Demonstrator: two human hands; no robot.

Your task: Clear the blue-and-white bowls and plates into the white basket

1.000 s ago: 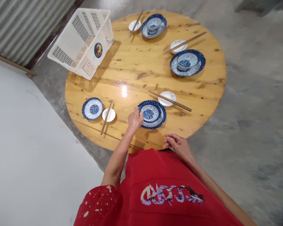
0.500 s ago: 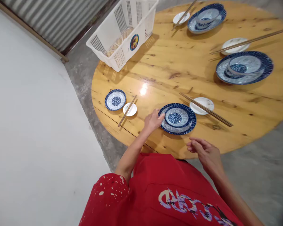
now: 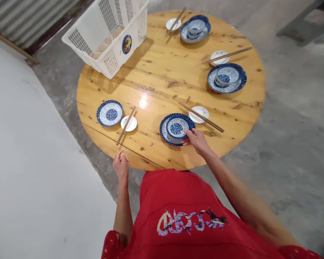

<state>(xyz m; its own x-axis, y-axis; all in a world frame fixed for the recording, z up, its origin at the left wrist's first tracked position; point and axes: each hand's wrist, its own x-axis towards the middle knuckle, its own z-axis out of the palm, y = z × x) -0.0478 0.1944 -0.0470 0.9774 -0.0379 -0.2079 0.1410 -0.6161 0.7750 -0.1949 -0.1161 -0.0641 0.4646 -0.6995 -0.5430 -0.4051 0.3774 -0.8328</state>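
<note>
While the left hand (image 3: 121, 166) hangs curled, seemingly empty, by the desk (image 3: 156, 81), the nearer right hand (image 3: 196, 139), partly curled, touches the right rim of the bowl (image 3: 176, 127), ahead-left on its plate (image 3: 163, 133); hold unclear.

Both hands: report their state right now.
Left hand: loosely closed, nothing visible in it.
Right hand: at the edge of the bowl; whether its grip is closed on it cannot be told.

Corrugated metal (image 3: 29, 21) was noted at upper left; a white perforated basket (image 3: 116, 53) was seen nearby, marked with a round sticker (image 3: 126, 44). Grey floor (image 3: 294, 118) was exposed at right.
</note>
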